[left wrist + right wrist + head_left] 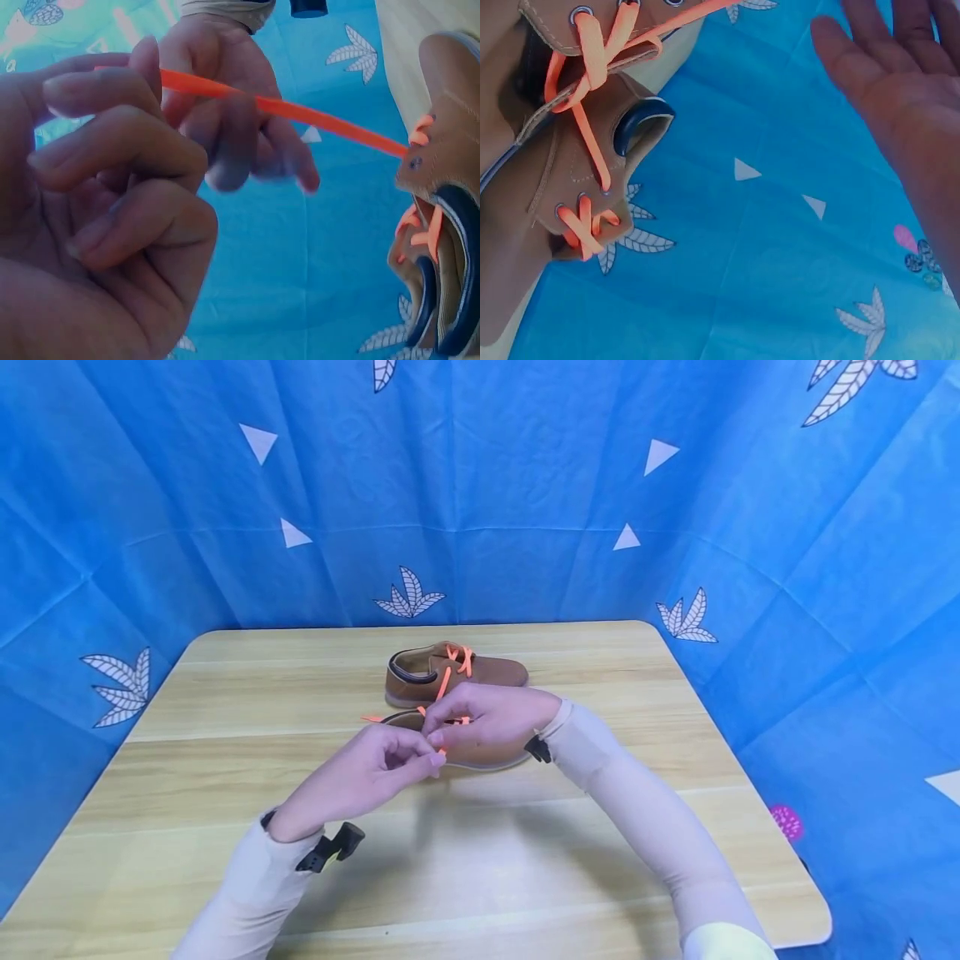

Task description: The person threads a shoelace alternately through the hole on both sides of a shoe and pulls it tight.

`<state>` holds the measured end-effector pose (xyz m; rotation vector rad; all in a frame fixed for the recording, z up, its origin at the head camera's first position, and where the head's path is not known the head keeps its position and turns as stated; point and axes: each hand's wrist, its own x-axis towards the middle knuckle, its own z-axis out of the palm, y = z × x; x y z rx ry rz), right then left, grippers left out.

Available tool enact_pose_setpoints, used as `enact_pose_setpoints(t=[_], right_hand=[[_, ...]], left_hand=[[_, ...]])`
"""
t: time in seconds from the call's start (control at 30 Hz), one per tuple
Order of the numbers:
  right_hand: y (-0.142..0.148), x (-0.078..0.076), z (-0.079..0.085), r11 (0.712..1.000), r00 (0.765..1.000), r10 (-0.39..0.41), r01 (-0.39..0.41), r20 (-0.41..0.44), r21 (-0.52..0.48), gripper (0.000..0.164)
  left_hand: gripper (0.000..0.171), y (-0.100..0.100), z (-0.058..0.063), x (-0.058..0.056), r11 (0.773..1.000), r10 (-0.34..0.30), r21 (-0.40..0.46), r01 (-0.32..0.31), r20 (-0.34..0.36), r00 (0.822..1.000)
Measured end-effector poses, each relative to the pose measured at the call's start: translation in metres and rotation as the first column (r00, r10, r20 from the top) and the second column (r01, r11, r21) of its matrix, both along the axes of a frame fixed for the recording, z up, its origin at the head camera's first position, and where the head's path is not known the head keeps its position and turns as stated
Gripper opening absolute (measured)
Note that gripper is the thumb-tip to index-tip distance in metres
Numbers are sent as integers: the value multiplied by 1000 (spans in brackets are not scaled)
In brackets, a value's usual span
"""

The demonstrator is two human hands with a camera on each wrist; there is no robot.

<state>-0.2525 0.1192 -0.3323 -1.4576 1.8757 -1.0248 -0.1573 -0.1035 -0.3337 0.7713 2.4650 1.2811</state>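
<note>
Two brown shoes with orange laces lie side by side, toes to the right in the head view: a near shoe [487,755] and a far shoe [498,672]. My left hand [371,768] pinches the end of an orange shoelace [330,120] between thumb and index finger, its other fingers curled. In the left wrist view the lace runs taut to the near shoe's eyelets. My right hand [483,714] hovers over the near shoe, close to the lace, with fingers loosely extended in the right wrist view. The right fingertips are partly hidden there.
The shoes stand on a light wooden table [225,777]. A blue patterned cloth [480,485] hangs behind it and at both sides. Another lace end [371,719] sticks out left of the near shoe. Each wrist wears a dark strap.
</note>
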Motion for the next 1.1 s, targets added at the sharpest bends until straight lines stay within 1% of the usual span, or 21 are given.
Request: enact_pose_setpoints(t=[0.07,0.17,0.23,0.3,0.37,0.4,0.47,0.53,0.6,0.67,0.73,0.77,0.8,0.87,0.9,0.93,1.0,1.03,1.1], right_hand=[[-2,-1,0,1000,1000,5,-5,15,13,18],[-2,-3,-5,1000,998,-4,4,63,6,14],[-1,-5,-7,1000,994,-10,11,105,-12,14],[-1,-6,-8,999,990,-19,26,142,-42,13],[0,-7,-8,995,985,-56,69,163,-74,12],[0,-8,-7,991,981,-77,95,180,-96,12],[1,-10,-6,977,968,-139,168,208,-128,12],[3,-12,-6,954,948,-210,252,238,-160,14],[4,-15,-6,922,921,-270,331,283,-199,17],[4,-18,-7,881,885,-338,417,320,-223,22],[4,-21,-7,841,855,-401,486,330,-236,25],[4,-22,-7,826,840,-425,512,337,-235,26],[4,-24,-7,816,830,-447,531,334,-229,27],[4,-28,-7,812,828,-479,544,293,-210,26],[4,-30,-7,820,834,-489,540,256,-191,24],[5,-33,-9,832,846,-493,527,204,-173,21],[6,-39,-14,865,873,-479,487,86,-123,17],[6,-42,-17,881,885,-465,465,19,-88,16],[7,-47,-23,907,901,-420,422,-109,-12,16]], left_hand=[[19,-4,-1,-2,1000,3,9,-2,-23,1000],[21,-8,-3,-6,1000,20,18,-20,-50,999],[23,-11,-3,-9,999,33,25,-32,-49,998],[24,-13,-5,-13,998,32,47,-30,-39,999],[27,-17,-8,-21,994,40,100,-38,-20,999],[31,-19,-11,-26,990,55,130,-53,-13,998],[39,-22,-19,-37,975,108,193,-109,15,994],[46,-23,-30,-47,961,180,213,-178,8,984],[45,-20,-41,-56,960,235,167,-225,-42,971],[36,-14,-53,-61,967,253,75,-245,-113,961],[24,-6,-63,-62,969,234,-35,-245,-200,951],[19,-3,-67,-62,968,215,-75,-238,-229,949],[16,1,-71,-61,968,198,-106,-229,-241,950],[11,5,-75,-60,965,169,-153,-214,-263,950],[10,7,-77,-59,965,158,-164,-206,-267,951],[8,8,-78,-59,966,150,-168,-198,-265,953],[6,8,-79,-58,967,145,-168,-192,-261,955],[6,7,-80,-58,967,146,-167,-194,-265,953],[5,6,-81,-58,968,149,-158,-196,-268,952]])
